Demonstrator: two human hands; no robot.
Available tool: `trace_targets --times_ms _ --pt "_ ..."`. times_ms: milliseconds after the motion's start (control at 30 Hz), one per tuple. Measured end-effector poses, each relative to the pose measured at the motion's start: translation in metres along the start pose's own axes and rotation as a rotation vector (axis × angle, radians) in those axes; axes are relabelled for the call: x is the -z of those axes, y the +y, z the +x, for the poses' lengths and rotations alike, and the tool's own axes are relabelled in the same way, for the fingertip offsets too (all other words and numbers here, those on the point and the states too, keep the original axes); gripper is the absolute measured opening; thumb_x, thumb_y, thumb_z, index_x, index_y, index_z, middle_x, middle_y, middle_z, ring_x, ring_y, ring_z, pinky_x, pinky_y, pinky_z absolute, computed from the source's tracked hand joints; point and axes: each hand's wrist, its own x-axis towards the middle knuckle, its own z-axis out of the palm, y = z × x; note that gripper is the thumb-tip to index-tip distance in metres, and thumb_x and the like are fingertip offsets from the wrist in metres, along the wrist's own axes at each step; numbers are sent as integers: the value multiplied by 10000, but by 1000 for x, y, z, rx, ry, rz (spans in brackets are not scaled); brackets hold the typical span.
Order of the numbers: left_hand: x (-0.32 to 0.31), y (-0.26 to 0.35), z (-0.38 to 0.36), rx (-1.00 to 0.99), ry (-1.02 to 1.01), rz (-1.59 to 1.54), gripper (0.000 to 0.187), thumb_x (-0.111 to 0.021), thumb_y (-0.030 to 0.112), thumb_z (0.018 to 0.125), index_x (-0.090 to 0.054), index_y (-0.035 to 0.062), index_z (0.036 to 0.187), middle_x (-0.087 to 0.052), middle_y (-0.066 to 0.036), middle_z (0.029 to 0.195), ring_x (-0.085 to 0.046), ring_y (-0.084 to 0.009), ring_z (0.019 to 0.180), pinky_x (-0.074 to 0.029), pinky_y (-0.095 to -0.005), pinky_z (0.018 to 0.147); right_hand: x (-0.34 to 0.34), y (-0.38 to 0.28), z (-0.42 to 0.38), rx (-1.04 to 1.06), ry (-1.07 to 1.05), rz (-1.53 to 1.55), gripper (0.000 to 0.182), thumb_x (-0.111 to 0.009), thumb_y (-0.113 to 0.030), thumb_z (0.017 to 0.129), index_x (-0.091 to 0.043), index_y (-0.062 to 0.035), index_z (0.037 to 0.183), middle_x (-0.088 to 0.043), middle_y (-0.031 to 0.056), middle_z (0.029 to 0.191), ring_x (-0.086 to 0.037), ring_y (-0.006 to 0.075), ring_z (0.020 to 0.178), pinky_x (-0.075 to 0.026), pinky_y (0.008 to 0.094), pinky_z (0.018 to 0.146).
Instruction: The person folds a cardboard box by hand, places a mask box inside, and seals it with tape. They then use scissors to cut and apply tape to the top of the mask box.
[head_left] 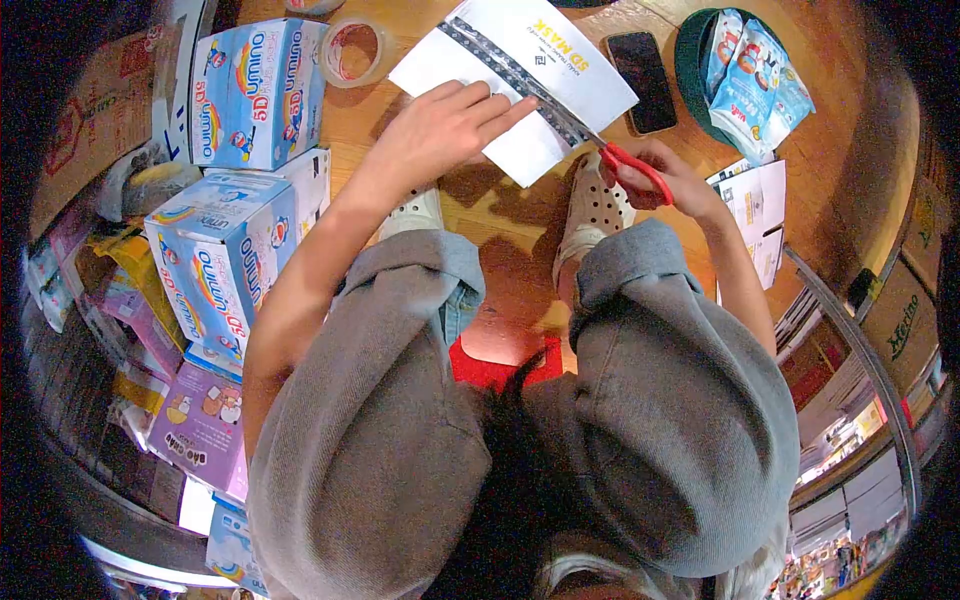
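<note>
A white printed sheet (570, 50) marked "5D MASK" lies on the wooden surface in front of me, crossed slantwise by a dark patterned strip (490, 62). My left hand (450, 125) rests on the sheet with its index finger stretched along the strip; nothing is gripped in it. Red-handled scissors (645, 172) are in my right hand (668, 180), their blades at the strip's lower right end. Whether the blades are apart or closed I cannot make out.
Left of me stand blue-and-white Umino boxes (240, 95) and a purple box (200, 420). A tape roll (357, 52) sits beside them. To the right are a black phone (642, 85), a green round container (692, 75) with blue packets (765, 85), and printed papers (755, 205).
</note>
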Motion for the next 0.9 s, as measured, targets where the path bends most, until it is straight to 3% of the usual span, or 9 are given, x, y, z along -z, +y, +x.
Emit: trace_targets --times_ms 67,167,367,467,567,667,800,900 --pt "-1 0 -2 7 14 -27 559 -559 99 731 -475 99 1284 -581 -14 1003 -553 -163 916 -467 -274 801 0 6 2 51 49 -46 435 -668 -403 812 -608 -25 1020 -566 -23 726 -506 48 580 -398 195 492" --pt "-9 -2 -5 9 75 -112 844 -711 151 566 -399 119 1350 -542 -16 940 -521 -198 871 -451 -313 817 -2 4 7 58 94 -97 431 -681 -368 810 -602 -27 1060 -580 -16 748 -529 55 614 -421 202 515" --pt "-4 -2 -5 45 -25 -149 784 -708 191 634 -400 127 1352 -535 -33 999 -516 -224 951 -420 -344 883 -3 -8 18 83 46 -129 425 -681 -354 810 -605 -48 1096 -592 -7 780 -538 58 637 -428 202 541" --pt "4 -11 -7 38 117 -161 669 -680 352 723 -447 131 1310 -536 -76 1113 -501 -267 1054 -361 -387 974 -5 -4 23 158 86 -190 421 -671 -350 818 -605 -44 1099 -580 -16 789 -520 48 647 -414 188 547" --pt "-5 -17 -12 505 452 -32 827 -702 514 675 -419 80 1320 -517 -148 1127 -480 -339 1081 -324 -433 1005 -11 -9 27 160 88 -202 420 -652 -344 833 -598 -36 1113 -574 -23 806 -507 38 669 -403 180 557" --pt "-29 -28 -20 732 454 -316 907 -754 468 658 -366 -18 1319 -480 -243 1185 -464 -388 1111 -337 -461 980 -12 -13 30 170 41 -172 408 -626 -337 854 -593 -35 1127 -570 -27 818 -494 35 675 -397 180 560" --pt "-19 -31 -18 724 394 -475 833 -737 514 647 -450 -22 1216 -516 -226 1143 -472 -380 1077 -363 -444 957 -16 -8 36 304 135 -315 390 -594 -334 875 -595 -29 1118 -564 -24 827 -493 48 704 -408 193 584" --pt "-16 -30 -16 694 373 -413 819 -741 495 654 -448 -18 1222 -519 -207 1149 -476 -371 1073 -378 -447 934 -22 -24 34 143 80 -210 400 -580 -346 881 -598 -18 1108 -577 -3 852 -512 75 760 -430 218 630"
